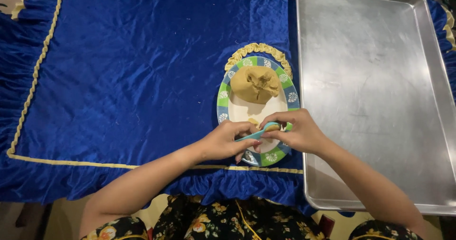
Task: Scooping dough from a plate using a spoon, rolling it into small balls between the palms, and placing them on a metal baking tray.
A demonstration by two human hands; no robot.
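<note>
**Hands meet over a spoonful of dough at a blue-draped table**

A deep blue velvet cloth (133,78), edged with yellow cord and ruffled at its border, covers the table from the left edge to beneath a large, bare metal baking tray (375,92) that fills the right side. Just left of the tray sits an oval plate (223,102) with a green, blue and white patterned rim, its far end resting against a small yellow scalloped trim on the cloth. A tan ball of dough (255,83), pinched and creased on top, lies on the far half of the plate. Over the near half, the person's two bare hands come together. The left hand (223,141) is curled, its fingers closed on the handle of a light blue spoon (259,133). The right hand (300,133) is also curled, its fingertips pressed onto a small piece of dough (271,127) in the spoon's bowl. Dark floral clothing shows at the bottom edge.
</note>
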